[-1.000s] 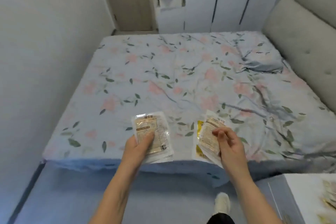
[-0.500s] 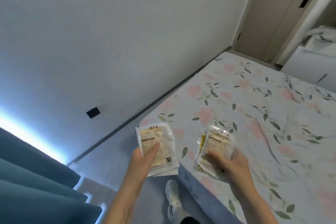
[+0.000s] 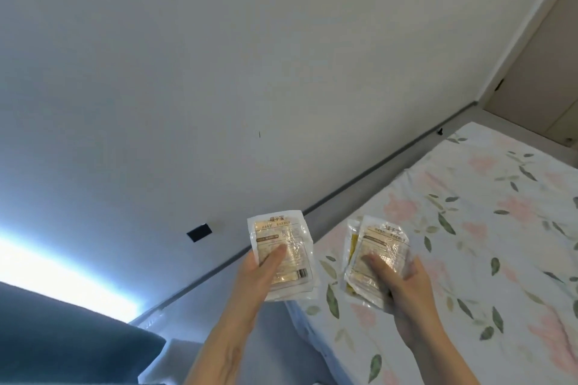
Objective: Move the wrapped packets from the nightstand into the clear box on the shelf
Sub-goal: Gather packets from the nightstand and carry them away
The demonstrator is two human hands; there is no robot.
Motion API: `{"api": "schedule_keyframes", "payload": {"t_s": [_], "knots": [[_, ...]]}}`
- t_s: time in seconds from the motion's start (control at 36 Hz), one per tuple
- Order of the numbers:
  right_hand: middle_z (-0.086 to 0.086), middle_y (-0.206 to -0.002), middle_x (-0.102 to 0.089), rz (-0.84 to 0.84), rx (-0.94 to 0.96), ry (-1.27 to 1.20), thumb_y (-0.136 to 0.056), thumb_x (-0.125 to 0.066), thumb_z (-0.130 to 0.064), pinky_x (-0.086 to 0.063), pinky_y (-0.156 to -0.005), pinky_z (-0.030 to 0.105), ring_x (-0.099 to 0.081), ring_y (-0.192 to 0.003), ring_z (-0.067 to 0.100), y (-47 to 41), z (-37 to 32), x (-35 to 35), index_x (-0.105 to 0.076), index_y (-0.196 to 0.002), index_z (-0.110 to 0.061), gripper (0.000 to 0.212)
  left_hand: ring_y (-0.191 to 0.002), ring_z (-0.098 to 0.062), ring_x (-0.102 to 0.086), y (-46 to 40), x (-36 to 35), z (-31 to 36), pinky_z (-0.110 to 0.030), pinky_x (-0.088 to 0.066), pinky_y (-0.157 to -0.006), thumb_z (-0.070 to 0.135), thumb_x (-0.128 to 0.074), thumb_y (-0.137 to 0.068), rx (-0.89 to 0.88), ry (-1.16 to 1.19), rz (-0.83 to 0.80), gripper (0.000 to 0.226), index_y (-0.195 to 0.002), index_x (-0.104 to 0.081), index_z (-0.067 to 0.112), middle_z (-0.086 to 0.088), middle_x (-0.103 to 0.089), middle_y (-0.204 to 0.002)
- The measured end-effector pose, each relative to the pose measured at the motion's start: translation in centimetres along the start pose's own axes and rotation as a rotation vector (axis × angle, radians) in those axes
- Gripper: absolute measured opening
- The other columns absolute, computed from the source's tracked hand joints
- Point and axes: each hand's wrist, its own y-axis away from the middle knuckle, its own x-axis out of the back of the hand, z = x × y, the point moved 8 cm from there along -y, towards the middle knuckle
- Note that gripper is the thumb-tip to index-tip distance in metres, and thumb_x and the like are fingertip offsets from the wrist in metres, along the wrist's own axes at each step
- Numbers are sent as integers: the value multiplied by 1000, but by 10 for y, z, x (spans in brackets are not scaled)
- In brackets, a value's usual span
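My left hand (image 3: 255, 280) holds a small stack of clear-wrapped packets (image 3: 283, 237) with beige printed labels, thumb pressed on the top one. My right hand (image 3: 403, 287) grips another stack of wrapped packets (image 3: 380, 247), one behind showing a yellow edge, thumb across the front. Both stacks are held up at chest height, the left one over the floor gap, the right one over the bed's corner. The nightstand, the shelf and the clear box are out of view.
A bed with a floral sheet (image 3: 484, 228) fills the right side. A plain white wall (image 3: 219, 72) faces me, with a dark socket (image 3: 199, 232) low down. A blue curtain (image 3: 62, 337) hangs at the lower left. A door (image 3: 544, 72) stands at the far right.
The view has swung left from the bed to the wall and curtain. Both hands keep their packets held in front, roughly as before.
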Motion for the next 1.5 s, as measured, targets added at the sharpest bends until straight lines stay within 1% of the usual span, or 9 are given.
{"api": "schedule_keyframes", "payload": {"t_s": [0.11, 0.22, 0.33, 0.42, 0.58, 0.89, 1.19, 1.33, 1.5], "knots": [[2, -84, -76, -7, 1, -17, -82, -67, -3, -57, -49, 31, -72, -66, 18, -41, -8, -43, -60, -104, -16, 26, -89, -15, -72, -51, 19, 25, -34, -54, -84, 25, -63, -90, -6, 6, -4, 11, -99, -70, 25, 4, -76, -93], [0, -84, -76, 34, 4, -12, -83, -67, -5, -60, -58, 32, -73, -69, 17, -85, -9, -83, -61, -103, -17, 24, -82, -11, -72, -109, 39, 53, -22, -55, -69, 24, -62, -91, -15, -10, -40, 10, -99, -69, 23, 6, -76, -88], [2, -87, -76, 78, 24, -43, -82, -67, -7, -60, -57, 31, -73, -70, 17, -129, -17, -126, -61, -102, -18, 23, -78, -11, -73, -167, 53, 88, -25, -56, -69, 19, -62, -91, -42, -13, -125, 8, -94, -69, 22, 6, -76, -84], [3, -92, -74, 146, 57, -56, -83, -67, -9, -60, -62, 30, -73, -72, 15, -160, -23, -155, -61, -104, -17, 23, -75, -8, -72, -206, 59, 114, -16, -53, -59, 18, -62, -91, -78, -56, -217, 10, -99, -69, 19, 7, -76, -82], [0, -89, -74, 223, 91, -129, -85, -65, -6, -58, -55, 24, -73, -70, 12, -205, -45, -199, -62, -103, -16, 20, -71, -7, -72, -265, 64, 161, -14, -52, -55, 15, -62, -91, -78, -21, -324, 9, -97, -69, 16, 6, -76, -79], [-3, -82, -76, 379, 148, -156, -85, -65, -5, -60, -60, 25, -73, -71, 12, -265, -76, -205, -64, -95, -18, 16, -78, -8, -73, -349, 29, 191, -14, -52, -58, 17, -63, -90, -15, 1, -456, 13, -101, -69, 17, 6, -76, -87], [4, -91, -75, 564, 192, -193, -84, -67, -6, -60, -71, 37, -73, -78, 20, -376, -125, -127, -64, -99, -19, 20, -87, -11, -72, -468, -128, 230, -22, -54, -74, 24, -63, -90, -24, -151, -630, 15, -104, -68, 20, 5, -76, -94], [2, -90, -76, 619, 201, -211, -83, -67, -5, -60, -61, 28, -73, -78, 20, -457, -168, -61, -63, -104, -18, 24, -85, -12, -73, -535, -244, 250, -21, -56, -69, 22, -66, -88, -24, -188, -671, 15, -103, -69, 20, 5, -76, -92], [4, -93, -75, 647, 204, -182, -81, -70, -7, -59, -71, 36, -73, -82, 22, -537, -234, 14, -63, -106, -16, 27, -83, -12, -73, -591, -372, 281, -20, -55, -67, 24, -66, -88, -12, -238, -696, 14, -101, -69, 20, 5, -76, -90]]}}
